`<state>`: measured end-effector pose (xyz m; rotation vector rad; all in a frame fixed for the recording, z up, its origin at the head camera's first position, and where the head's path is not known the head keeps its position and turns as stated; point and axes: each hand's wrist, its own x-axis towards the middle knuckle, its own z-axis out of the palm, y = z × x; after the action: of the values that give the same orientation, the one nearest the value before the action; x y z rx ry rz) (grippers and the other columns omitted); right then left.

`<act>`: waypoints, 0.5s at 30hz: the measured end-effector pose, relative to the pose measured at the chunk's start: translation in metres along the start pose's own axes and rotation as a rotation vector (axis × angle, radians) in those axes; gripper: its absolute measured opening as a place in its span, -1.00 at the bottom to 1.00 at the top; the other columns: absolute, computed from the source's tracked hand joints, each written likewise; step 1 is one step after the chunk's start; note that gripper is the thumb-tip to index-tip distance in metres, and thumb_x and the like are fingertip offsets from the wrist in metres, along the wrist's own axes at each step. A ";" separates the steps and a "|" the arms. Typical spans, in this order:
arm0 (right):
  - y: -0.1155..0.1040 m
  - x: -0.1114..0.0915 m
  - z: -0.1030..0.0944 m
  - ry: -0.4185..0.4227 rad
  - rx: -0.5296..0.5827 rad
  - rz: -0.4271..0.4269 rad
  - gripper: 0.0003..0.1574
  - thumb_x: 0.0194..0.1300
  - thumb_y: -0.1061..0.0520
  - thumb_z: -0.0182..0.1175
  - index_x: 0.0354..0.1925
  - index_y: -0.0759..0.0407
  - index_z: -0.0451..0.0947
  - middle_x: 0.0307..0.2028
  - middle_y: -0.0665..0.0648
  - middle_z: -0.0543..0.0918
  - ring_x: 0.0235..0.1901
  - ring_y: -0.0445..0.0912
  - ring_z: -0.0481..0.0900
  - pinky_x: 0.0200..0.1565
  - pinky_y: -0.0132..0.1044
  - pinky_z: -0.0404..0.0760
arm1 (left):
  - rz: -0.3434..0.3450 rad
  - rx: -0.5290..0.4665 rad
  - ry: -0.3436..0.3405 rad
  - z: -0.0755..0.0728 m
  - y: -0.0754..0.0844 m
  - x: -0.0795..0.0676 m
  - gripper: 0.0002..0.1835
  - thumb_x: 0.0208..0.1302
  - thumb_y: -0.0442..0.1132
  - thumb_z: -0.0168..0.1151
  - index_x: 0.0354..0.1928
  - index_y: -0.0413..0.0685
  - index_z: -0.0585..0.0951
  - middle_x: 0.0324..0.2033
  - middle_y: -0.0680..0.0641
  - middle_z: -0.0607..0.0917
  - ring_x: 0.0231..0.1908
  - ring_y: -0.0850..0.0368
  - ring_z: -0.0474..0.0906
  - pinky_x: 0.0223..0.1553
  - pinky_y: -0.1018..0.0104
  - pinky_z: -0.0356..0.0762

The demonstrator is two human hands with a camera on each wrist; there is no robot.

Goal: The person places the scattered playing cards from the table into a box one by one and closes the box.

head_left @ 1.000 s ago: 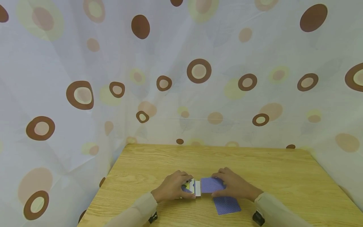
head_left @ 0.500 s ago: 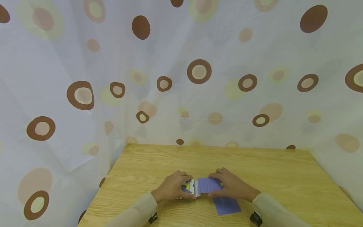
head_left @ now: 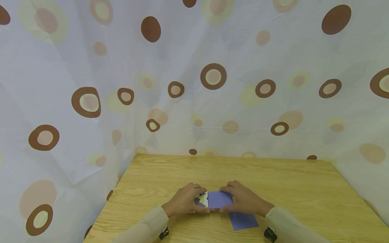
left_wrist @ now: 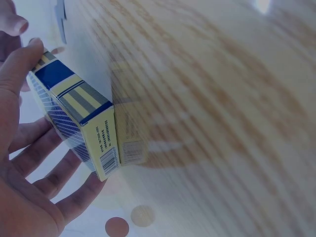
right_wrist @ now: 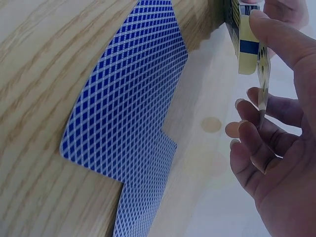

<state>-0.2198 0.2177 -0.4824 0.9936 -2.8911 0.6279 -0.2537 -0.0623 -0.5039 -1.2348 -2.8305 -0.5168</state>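
My left hand [head_left: 183, 201] grips a playing card box [head_left: 202, 199] by its long sides, thumb on the near side. In the left wrist view the box [left_wrist: 79, 106] shows a blue lattice face and a barcode end. From the right, my right hand [head_left: 245, 201] pinches a blue-backed playing card [head_left: 219, 199] between thumb and fingers. Its left edge meets the box's open end; how far it reaches inside is hidden. In the right wrist view this held card [right_wrist: 264, 84] appears edge-on, beside a box flap [right_wrist: 247, 57].
Blue-backed cards [head_left: 244, 221] lie on the wooden table [head_left: 273, 179] just below my right hand. The right wrist view shows two overlapping cards [right_wrist: 128, 94] there. A patterned curtain [head_left: 194, 101] stands behind and beside the table.
My right hand has moved left with the card, up to the box's open end. The card now covers most of the white flap. My left hand and the cards on the table stay put.
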 end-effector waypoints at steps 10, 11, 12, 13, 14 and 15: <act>-0.004 0.003 0.001 -0.020 0.001 0.005 -0.03 0.17 -0.49 0.36 0.26 0.15 0.59 -0.09 -0.05 0.52 -0.18 -0.18 0.40 -0.17 -0.22 0.52 | -0.004 0.000 -0.003 -0.002 0.001 -0.001 -0.10 0.10 0.47 0.37 0.33 0.01 0.60 0.16 0.06 0.65 -0.01 0.25 0.49 -0.14 0.39 0.52; -0.005 0.004 0.001 -0.025 0.003 0.007 -0.04 0.18 -0.49 0.36 0.26 0.14 0.59 -0.10 -0.05 0.51 -0.18 -0.18 0.39 -0.17 -0.23 0.51 | -0.004 0.001 -0.003 -0.002 0.002 -0.001 -0.10 0.10 0.46 0.37 0.33 0.02 0.60 0.16 0.06 0.65 -0.01 0.25 0.50 -0.14 0.39 0.52; -0.006 0.004 0.001 -0.030 0.005 0.009 -0.04 0.19 -0.49 0.35 0.26 0.14 0.59 -0.11 -0.06 0.51 -0.19 -0.18 0.39 -0.17 -0.23 0.50 | -0.005 0.002 -0.004 -0.002 0.002 -0.001 -0.10 0.09 0.46 0.38 0.33 0.02 0.60 0.16 0.06 0.65 0.00 0.25 0.50 -0.14 0.39 0.52; -0.007 0.005 0.001 -0.034 0.004 0.012 -0.04 0.19 -0.49 0.35 0.27 0.14 0.59 -0.12 -0.06 0.50 -0.20 -0.19 0.38 -0.18 -0.23 0.50 | -0.006 0.002 -0.006 -0.003 0.003 -0.001 -0.10 0.09 0.46 0.38 0.33 0.02 0.60 0.16 0.06 0.65 0.00 0.25 0.50 -0.14 0.38 0.52; -0.008 0.006 0.001 -0.037 0.008 0.014 -0.03 0.19 -0.49 0.35 0.27 0.15 0.58 -0.12 -0.06 0.49 -0.20 -0.19 0.38 -0.18 -0.23 0.50 | -0.008 0.003 -0.008 -0.003 0.003 -0.001 -0.10 0.09 0.47 0.38 0.33 0.02 0.60 0.16 0.06 0.65 0.00 0.24 0.50 -0.13 0.38 0.52; -0.009 0.007 0.001 -0.041 0.008 0.016 -0.02 0.19 -0.50 0.35 0.27 0.15 0.58 -0.13 -0.06 0.48 -0.21 -0.19 0.38 -0.18 -0.23 0.50 | -0.010 0.002 -0.011 -0.003 0.004 -0.001 -0.10 0.10 0.47 0.37 0.33 0.02 0.59 0.16 0.06 0.65 0.01 0.24 0.50 -0.13 0.37 0.52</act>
<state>-0.2196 0.2070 -0.4786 0.9971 -2.9377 0.6273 -0.2510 -0.0617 -0.4999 -1.2272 -2.8472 -0.5089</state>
